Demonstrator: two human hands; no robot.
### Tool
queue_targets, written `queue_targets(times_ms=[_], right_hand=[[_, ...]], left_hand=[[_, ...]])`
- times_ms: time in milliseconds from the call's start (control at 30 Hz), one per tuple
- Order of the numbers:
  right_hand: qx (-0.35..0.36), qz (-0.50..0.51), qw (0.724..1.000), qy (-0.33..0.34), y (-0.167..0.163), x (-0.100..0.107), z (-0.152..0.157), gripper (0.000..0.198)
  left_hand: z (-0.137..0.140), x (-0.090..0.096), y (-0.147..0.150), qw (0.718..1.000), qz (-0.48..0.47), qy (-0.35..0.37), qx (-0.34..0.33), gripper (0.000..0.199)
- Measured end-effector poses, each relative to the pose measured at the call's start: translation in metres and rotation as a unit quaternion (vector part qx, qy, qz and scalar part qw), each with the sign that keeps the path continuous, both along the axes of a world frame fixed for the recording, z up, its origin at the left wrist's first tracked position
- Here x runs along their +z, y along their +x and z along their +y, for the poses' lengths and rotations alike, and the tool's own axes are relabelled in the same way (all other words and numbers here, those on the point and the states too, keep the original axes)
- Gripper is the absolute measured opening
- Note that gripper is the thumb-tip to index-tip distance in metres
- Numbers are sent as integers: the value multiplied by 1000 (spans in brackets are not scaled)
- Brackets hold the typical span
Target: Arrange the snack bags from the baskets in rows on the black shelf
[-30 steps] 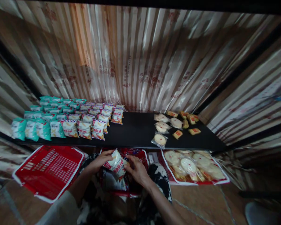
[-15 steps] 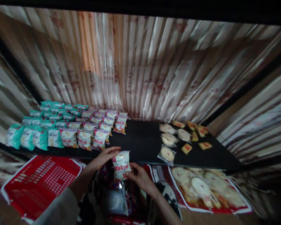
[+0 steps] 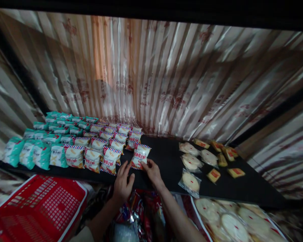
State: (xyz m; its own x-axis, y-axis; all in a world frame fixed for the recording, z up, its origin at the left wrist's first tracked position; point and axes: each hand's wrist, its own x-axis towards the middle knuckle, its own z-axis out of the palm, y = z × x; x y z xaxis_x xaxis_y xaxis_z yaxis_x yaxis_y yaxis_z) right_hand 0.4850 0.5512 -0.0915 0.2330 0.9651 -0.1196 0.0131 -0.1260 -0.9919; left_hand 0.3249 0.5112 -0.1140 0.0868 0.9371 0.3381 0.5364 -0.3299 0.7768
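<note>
Head view: one snack bag point(image 3: 140, 155) stands upright at the black shelf point(image 3: 163, 154), gripped at its lower corner between the thumb and fingers of the right hand point(image 3: 154, 174). The left hand point(image 3: 123, 183) has its fingers a little apart, thumb spread, tips beside the bag's lower left; I cannot tell whether they touch. The foremost row counts four teal bags point(image 3: 41, 155) and three white bags point(image 3: 92, 159), with more packed behind. To the right lie at least four round crackers point(image 3: 190, 181) and about seven yellow packets point(image 3: 236, 172). A wide stretch of shelf separates held bag from crackers; only a narrow strip runs between the foremost row and the front edge. Below, a red basket point(image 3: 17, 218) sits left.
</note>
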Motion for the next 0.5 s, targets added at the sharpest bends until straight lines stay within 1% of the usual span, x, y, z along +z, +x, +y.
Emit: queue_targets(times_ms=[100,233,367,500], right_hand=[[-1,-44,999,6,-8,-7,22,41],[-2,-129,992,11,-12,-15,43,37],[-9,-187,982,9,-16,-19,53,36],[1,-219,976,6,-20,-18,55,35]], left_hand=[[13,-2,8,998,52,10,13,40],[27,-6,12,994,95,36,32,40],[38,-13,11,991,115,53,39,40],[45,-18,11,989,125,62,51,39]])
